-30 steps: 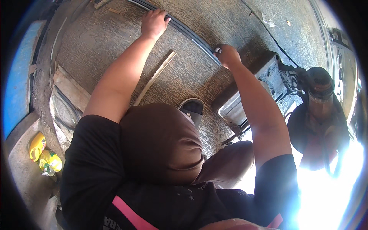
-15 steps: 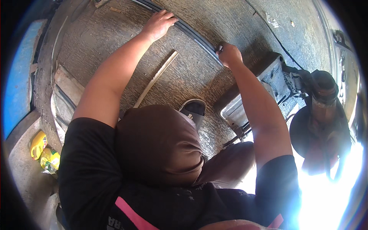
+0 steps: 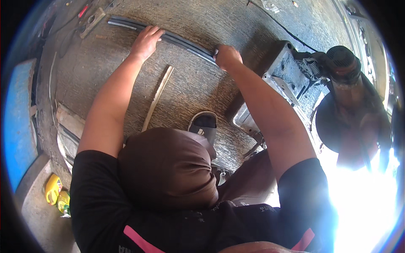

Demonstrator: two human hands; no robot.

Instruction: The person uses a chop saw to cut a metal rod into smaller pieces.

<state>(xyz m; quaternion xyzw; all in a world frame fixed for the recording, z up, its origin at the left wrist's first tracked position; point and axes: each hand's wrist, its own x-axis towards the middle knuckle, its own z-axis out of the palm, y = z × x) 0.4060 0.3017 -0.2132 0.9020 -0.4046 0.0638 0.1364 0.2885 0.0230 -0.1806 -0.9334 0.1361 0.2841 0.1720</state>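
Observation:
A bundle of long, thin grey metal bars [image 3: 181, 41] lies slantwise across the concrete floor ahead of me. My left hand [image 3: 147, 41] is closed over the bars left of their middle, its fingers laid across the top. At their right end my right hand [image 3: 228, 57] grips them, fingers wrapped round and thumb on the side. Their left end reaches past my left hand. How far the right end extends under my palm is hidden.
A cut-off saw [image 3: 341, 63] with a metal base [image 3: 276, 67] stands at my right. One narrow pale strip [image 3: 157, 98] lies near my sandalled foot [image 3: 203, 124]. Yellow packages [image 3: 53, 189] sit at far left by a blue panel [image 3: 19, 122]. A dark cable [image 3: 287, 31] crosses the floor.
Both hands and the bars now appear farther left and slightly lower in view, and the bars' left end has come into sight. The whole view has shifted too.

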